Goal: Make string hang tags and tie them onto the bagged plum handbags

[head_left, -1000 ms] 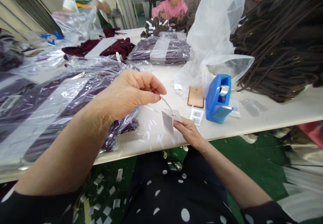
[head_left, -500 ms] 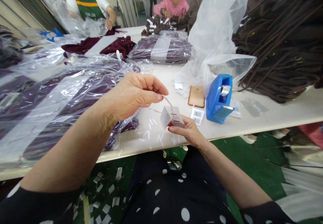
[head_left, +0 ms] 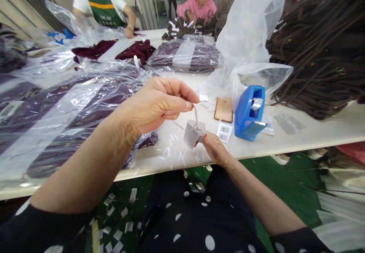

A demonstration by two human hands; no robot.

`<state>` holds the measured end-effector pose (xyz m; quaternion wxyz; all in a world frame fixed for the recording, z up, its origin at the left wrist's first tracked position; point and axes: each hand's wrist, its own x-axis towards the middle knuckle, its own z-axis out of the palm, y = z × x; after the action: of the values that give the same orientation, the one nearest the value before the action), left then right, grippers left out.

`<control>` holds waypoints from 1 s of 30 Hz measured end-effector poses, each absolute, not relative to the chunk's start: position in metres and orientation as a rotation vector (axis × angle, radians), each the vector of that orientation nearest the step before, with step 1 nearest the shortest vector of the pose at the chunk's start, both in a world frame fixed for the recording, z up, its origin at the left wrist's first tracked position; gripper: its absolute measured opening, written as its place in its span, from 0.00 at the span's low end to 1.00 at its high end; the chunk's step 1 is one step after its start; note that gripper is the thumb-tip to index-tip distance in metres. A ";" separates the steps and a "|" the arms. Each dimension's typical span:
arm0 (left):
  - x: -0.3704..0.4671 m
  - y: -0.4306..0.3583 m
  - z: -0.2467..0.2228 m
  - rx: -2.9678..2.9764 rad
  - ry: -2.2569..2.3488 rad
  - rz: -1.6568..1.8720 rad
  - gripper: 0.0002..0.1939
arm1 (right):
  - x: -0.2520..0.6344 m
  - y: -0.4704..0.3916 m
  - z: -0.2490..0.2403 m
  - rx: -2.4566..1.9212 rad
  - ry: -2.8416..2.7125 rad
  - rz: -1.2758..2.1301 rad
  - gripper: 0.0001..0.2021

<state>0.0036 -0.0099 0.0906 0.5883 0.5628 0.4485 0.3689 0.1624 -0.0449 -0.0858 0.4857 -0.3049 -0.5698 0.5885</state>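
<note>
Between its thumb and forefinger, my left hand (head_left: 164, 103) pinches a pale string (head_left: 195, 113) above the table. The string runs down to a small bunch of white hang tags (head_left: 191, 133), which fan apart at an angle. My right hand (head_left: 215, 146) grips these tags at their lower right edge with thumb and fingers. Just beyond my right hand lie a white barcode label (head_left: 224, 132) and a tan leather-like patch (head_left: 223, 109). A blue tape dispenser (head_left: 250, 112) stands to the right of them.
Plastic-bagged dark purple garments (head_left: 71, 120) cover the left of the table (head_left: 182, 165). White plastic scraps (head_left: 171, 143) lie near the front edge. A clear plastic bag (head_left: 239, 25) and a heap of dark brown cords (head_left: 319, 55) stand at right. Two people work across the table.
My left hand has shifted slightly right with the string. The tags have turned in my right hand, so their printed face shows less.
</note>
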 end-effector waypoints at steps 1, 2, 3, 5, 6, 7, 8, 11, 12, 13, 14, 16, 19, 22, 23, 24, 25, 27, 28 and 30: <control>0.003 -0.010 0.090 1.322 1.033 0.849 0.05 | 0.162 -0.045 -0.087 -0.761 -1.391 1.423 0.20; 0.003 -0.009 0.090 1.335 1.021 0.838 0.05 | 0.162 -0.045 -0.088 -0.770 -1.393 1.412 0.20; 0.002 -0.009 0.090 1.347 1.010 0.826 0.05 | 0.162 -0.044 -0.088 -0.770 -1.394 1.406 0.19; 0.001 -0.008 0.089 1.360 1.000 0.809 0.05 | 0.163 -0.044 -0.087 -0.748 -1.389 1.408 0.15; 0.000 -0.008 0.088 1.366 0.996 0.803 0.05 | 0.164 -0.044 -0.086 -0.732 -1.381 1.418 0.14; 0.000 -0.008 0.087 1.372 0.994 0.801 0.04 | 0.166 -0.044 -0.084 -0.723 -1.371 1.430 0.16; 0.000 -0.008 0.086 1.377 0.995 0.799 0.04 | 0.167 -0.044 -0.083 -0.721 -1.364 1.440 0.18; 0.000 -0.008 0.084 1.390 1.003 0.795 0.05 | 0.170 -0.043 -0.076 -0.752 -1.401 1.447 0.23; 0.000 -0.009 0.083 1.390 1.007 0.796 0.05 | 0.171 -0.043 -0.073 -0.755 -1.435 1.439 0.24; 0.001 -0.009 0.082 1.388 1.012 0.798 0.05 | 0.171 -0.043 -0.070 -0.755 -1.473 1.420 0.26; 0.002 -0.009 0.082 1.384 1.018 0.799 0.05 | 0.170 -0.043 -0.067 -0.753 -1.510 1.392 0.27; 0.003 -0.010 0.081 1.372 1.031 0.799 0.05 | 0.168 -0.044 -0.061 -0.748 -1.547 1.338 0.24; 0.004 -0.011 0.080 1.361 1.042 0.796 0.04 | 0.163 -0.046 -0.055 -0.749 -1.529 1.271 0.16; 0.004 -0.012 0.079 1.356 1.035 0.804 0.04 | 0.160 -0.046 -0.053 -0.786 -1.512 1.202 0.13; 0.004 -0.012 0.079 1.352 1.031 0.806 0.03 | 0.160 -0.046 -0.053 -0.797 -1.512 1.189 0.12; 0.004 -0.012 0.078 1.348 1.027 0.808 0.03 | 0.159 -0.045 -0.054 -0.798 -1.507 1.183 0.11; 0.004 -0.012 0.077 1.342 1.026 0.808 0.03 | 0.158 -0.045 -0.054 -0.792 -1.499 1.182 0.10; 0.004 -0.012 0.076 1.331 1.023 0.808 0.03 | 0.157 -0.044 -0.056 -0.772 -1.482 1.197 0.09; 0.005 -0.013 0.076 1.323 1.022 0.810 0.04 | 0.157 -0.044 -0.057 -0.757 -1.461 1.212 0.09; 0.005 -0.013 0.075 1.303 1.013 0.817 0.04 | 0.156 -0.044 -0.057 -0.729 -1.416 1.238 0.10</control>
<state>0.0052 -0.0132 0.0752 0.6050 0.5633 0.4381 0.3533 0.1564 -0.0438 -0.0569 0.5331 -0.3056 -0.5938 0.5195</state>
